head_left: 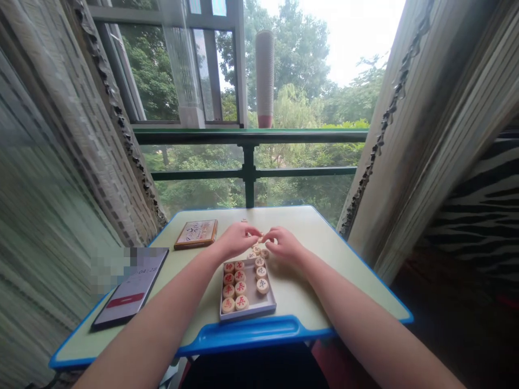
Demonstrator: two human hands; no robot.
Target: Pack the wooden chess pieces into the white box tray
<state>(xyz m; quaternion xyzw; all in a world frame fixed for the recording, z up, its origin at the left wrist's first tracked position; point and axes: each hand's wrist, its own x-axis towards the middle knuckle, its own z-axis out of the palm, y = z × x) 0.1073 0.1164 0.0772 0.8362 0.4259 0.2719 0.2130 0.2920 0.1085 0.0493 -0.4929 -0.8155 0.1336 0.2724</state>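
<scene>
Readable on red-marked round wooden discs (240,288): 帥, 車, 兵; on a black-marked wooden disc (262,286), 車 — in a shallow white tray (260,304) on the cream, blue-rimmed counter (318,232). Beyond, pale loose discs (265,253), partly hidden by left hand (242,240) and right hand (283,244); grip curled, clamped or apart — cannot tell. Leftward, flat brown printed box (196,233), script unreadable; black-edged phone (135,286), digits 04:28.
</scene>
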